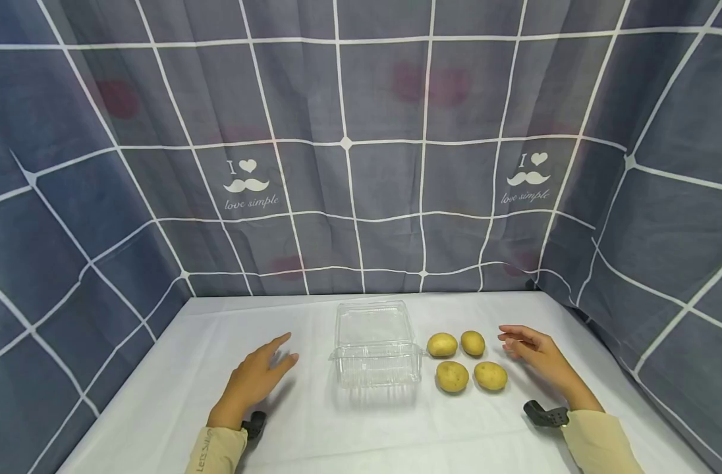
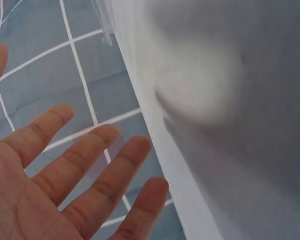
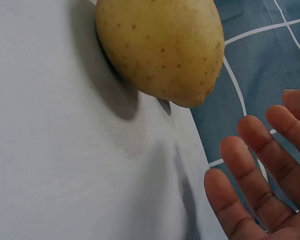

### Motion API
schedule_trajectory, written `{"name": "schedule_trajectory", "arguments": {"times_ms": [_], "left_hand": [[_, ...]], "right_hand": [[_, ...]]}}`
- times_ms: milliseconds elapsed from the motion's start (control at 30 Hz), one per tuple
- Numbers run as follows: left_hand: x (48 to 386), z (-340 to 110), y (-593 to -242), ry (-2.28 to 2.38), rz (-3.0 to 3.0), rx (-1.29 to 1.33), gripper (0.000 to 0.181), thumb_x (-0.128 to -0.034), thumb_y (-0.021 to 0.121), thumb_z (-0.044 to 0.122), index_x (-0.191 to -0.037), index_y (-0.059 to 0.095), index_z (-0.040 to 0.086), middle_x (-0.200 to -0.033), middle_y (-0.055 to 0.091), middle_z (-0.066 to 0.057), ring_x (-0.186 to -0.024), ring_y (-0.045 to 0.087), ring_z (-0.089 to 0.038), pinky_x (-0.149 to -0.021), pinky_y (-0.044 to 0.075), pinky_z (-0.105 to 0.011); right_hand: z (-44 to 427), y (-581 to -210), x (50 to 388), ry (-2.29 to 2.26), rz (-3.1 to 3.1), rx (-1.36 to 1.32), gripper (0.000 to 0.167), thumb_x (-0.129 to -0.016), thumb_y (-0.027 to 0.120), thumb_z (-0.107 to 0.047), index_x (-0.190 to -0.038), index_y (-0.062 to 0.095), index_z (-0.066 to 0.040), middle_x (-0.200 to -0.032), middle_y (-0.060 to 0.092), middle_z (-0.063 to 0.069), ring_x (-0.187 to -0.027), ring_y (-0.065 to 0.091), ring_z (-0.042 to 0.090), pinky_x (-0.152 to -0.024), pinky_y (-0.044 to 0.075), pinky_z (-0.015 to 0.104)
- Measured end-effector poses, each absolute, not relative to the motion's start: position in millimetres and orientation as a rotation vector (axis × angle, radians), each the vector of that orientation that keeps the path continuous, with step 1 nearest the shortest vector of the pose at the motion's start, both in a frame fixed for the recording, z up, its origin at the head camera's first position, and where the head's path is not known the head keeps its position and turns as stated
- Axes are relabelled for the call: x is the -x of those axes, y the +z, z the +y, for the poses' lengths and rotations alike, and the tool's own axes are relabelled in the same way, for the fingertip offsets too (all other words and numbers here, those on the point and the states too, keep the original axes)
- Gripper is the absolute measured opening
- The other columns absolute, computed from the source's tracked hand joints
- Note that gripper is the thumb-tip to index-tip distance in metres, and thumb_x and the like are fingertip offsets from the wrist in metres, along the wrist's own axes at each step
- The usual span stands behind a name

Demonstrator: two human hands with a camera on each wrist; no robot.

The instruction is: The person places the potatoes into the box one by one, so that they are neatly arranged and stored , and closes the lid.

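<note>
A clear plastic clamshell box [image 1: 377, 366] lies with its lid raised in the middle of the white table. To its right are several yellow potatoes, among them a front-left one [image 1: 452, 376] and a front-right one [image 1: 490, 376]. My left hand [image 1: 253, 378] hovers left of the box, fingers extended, holding nothing. My right hand [image 1: 541, 359] is to the right of the potatoes, its fingers loosely bent and apart from them. Close up in the right wrist view, one speckled potato [image 3: 160, 47] sits beyond the fingertips.
White cloth covers the table [image 1: 302, 434]. Dark grey curtains [image 1: 379, 184] with white grid lines hang behind it and along both sides. A dark strap device sits on each wrist, by beige sleeves [image 1: 601, 441].
</note>
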State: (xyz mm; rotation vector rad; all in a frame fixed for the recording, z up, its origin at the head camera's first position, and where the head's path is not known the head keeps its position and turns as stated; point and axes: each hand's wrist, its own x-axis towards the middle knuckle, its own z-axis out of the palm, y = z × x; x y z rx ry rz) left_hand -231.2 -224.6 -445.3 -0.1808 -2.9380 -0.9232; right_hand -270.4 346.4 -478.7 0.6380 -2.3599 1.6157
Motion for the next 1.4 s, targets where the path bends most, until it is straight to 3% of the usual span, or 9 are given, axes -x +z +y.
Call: {"name": "schedule_trajectory", "arguments": {"times_ms": [133,267,367,567,733,967,1233,1400], "left_hand": [[232,-221,-446,-1.033,-2.927,0.179,0.066,-0.1109,0.057,0.05,-0.164,0.048,0.011,-0.155,0.057,-0.026,-0.138,0.058,-0.048,-0.105,0.043,-0.08],[234,-217,-446,-1.15,-2.904,0.152,0.064,-0.111,0.057,0.049,-0.162,0.05,0.01,-0.156,0.057,-0.023,-0.136,0.062,-0.045,-0.106,0.046,-0.075],[235,-214,-447,-1.233,-2.878,0.154,0.063,-0.1105,0.058,0.048,-0.159,0.054,0.009,-0.151,0.062,-0.022,-0.133,0.063,-0.046,-0.106,0.05,-0.069],[239,-205,-445,-1.51,-2.82,0.22,0.061,-0.1122,0.054,0.042,-0.158,0.053,0.002,-0.145,0.065,-0.026,-0.127,0.067,-0.045,-0.108,0.052,-0.063],[244,-197,-443,-1.729,-2.815,0.291,0.064,-0.1136,0.047,0.04,-0.161,0.046,-0.002,-0.151,0.058,-0.032,-0.13,0.065,-0.047,-0.109,0.051,-0.062],[249,-189,-444,-1.849,-2.821,0.345,0.067,-0.114,0.046,0.043,-0.163,0.04,-0.003,-0.153,0.055,-0.033,-0.133,0.063,-0.046,-0.11,0.052,-0.058],[252,-184,-447,-2.032,-2.795,0.443,0.071,-0.116,0.041,0.043,-0.167,0.029,-0.005,-0.158,0.045,-0.038,-0.141,0.056,-0.049,-0.112,0.052,-0.053],[249,-180,-448,-2.092,-2.777,0.468,0.071,-0.1149,0.043,0.043,-0.167,0.03,-0.003,-0.163,0.04,-0.036,-0.145,0.051,-0.048,-0.115,0.05,-0.052]], "right_hand": [[345,-475,268,1.713,-2.394,-0.612,0.029,-0.107,0.06,0.005,-0.134,0.065,0.011,-0.115,0.075,-0.018,-0.101,0.073,0.003,-0.079,0.063,0.024],[345,-473,266,1.778,-2.416,-0.603,0.037,-0.106,0.062,0.005,-0.136,0.055,0.025,-0.117,0.075,-0.015,-0.103,0.073,0.004,-0.081,0.063,0.024],[347,-474,265,1.796,-2.453,-0.626,0.039,-0.104,0.065,0.004,-0.135,0.053,0.025,-0.119,0.075,-0.014,-0.103,0.072,0.004,-0.083,0.062,0.024],[351,-478,262,1.862,-2.537,-0.673,0.041,-0.105,0.065,0.0,-0.138,0.054,0.022,-0.125,0.076,0.003,-0.104,0.072,0.006,-0.085,0.062,0.025],[353,-486,261,1.88,-2.542,-0.713,0.04,-0.107,0.062,-0.001,-0.141,0.053,0.019,-0.125,0.076,-0.006,-0.109,0.071,0.003,-0.088,0.058,0.022],[353,-489,261,1.925,-2.511,-0.858,0.043,-0.106,0.06,0.003,-0.143,0.049,0.022,-0.132,0.074,0.0,-0.117,0.068,0.003,-0.097,0.053,0.017],[351,-492,258,1.967,-2.512,-0.938,0.049,-0.101,0.066,0.006,-0.143,0.049,0.023,-0.134,0.071,-0.01,-0.112,0.067,0.008,-0.094,0.055,0.02],[349,-493,255,1.946,-2.531,-0.93,0.052,-0.097,0.07,0.006,-0.143,0.05,0.023,-0.136,0.07,-0.011,-0.11,0.065,0.006,-0.092,0.054,0.019]]}}
